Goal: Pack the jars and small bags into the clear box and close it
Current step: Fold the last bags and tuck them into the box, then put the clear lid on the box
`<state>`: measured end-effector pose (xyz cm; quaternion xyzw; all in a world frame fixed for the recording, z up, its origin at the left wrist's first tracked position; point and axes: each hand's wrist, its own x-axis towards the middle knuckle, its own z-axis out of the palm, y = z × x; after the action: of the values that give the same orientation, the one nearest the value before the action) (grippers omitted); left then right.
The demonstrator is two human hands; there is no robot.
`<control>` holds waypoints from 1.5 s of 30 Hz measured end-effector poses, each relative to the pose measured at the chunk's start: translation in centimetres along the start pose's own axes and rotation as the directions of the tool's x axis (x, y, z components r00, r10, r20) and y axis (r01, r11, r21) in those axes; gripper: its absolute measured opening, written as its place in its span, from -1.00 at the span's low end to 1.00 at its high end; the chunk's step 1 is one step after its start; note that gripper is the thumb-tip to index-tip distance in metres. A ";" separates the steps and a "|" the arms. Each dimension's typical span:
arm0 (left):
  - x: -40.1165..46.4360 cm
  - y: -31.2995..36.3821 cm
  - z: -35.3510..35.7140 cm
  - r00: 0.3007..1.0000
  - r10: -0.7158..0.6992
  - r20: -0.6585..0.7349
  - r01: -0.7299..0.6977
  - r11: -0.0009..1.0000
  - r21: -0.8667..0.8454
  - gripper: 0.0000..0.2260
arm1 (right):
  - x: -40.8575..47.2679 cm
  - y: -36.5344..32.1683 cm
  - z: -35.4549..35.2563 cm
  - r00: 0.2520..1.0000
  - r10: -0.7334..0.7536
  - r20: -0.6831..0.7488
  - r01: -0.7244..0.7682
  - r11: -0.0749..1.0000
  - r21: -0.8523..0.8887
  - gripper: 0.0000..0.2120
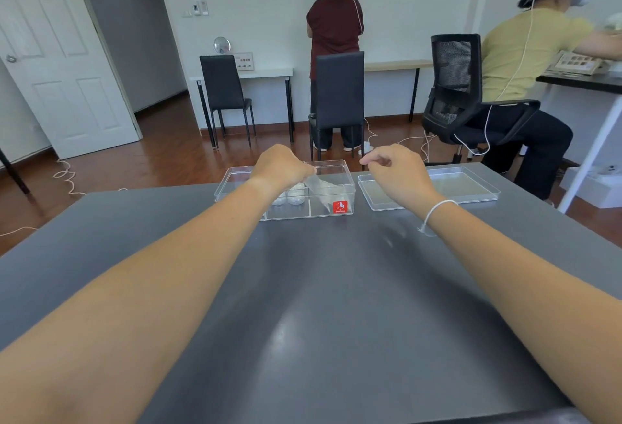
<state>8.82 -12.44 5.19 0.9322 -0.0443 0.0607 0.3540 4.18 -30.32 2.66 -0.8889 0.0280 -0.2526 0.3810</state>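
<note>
The clear box (350, 184) with a red label sits open at the far edge of the dark table (319, 289). Two small white-lidded jars (292, 197) stand inside its middle part. My left hand (281, 167) hovers over the box and pinches the top of a small clear bag (324, 188), which hangs slanted into the right compartment. My right hand (393, 171) is just right of the box, fingers curled with thumb and forefinger pinched together, nothing visible in them. The clear lid (434, 188) lies flat on the table to the right of the box.
Beyond the table stand two black chairs (338, 100), a white desk (255, 75) and a black office chair (454, 86). One person stands facing the far wall; another sits at a desk on the right. White cables trail across the wooden floor.
</note>
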 end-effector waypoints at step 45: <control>-8.0 3.3 9.5 0.877 0.469 0.101 -0.478 0.838 0.263 -0.68 | -4.3 11.0 -10.4 0.985 0.166 0.041 -0.122 0.851 -0.510 -0.67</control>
<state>1.27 -20.90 -0.79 0.9336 -0.2699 0.1367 0.1918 -2.86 -44.01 -0.72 -0.9628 0.1438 -0.1700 0.1533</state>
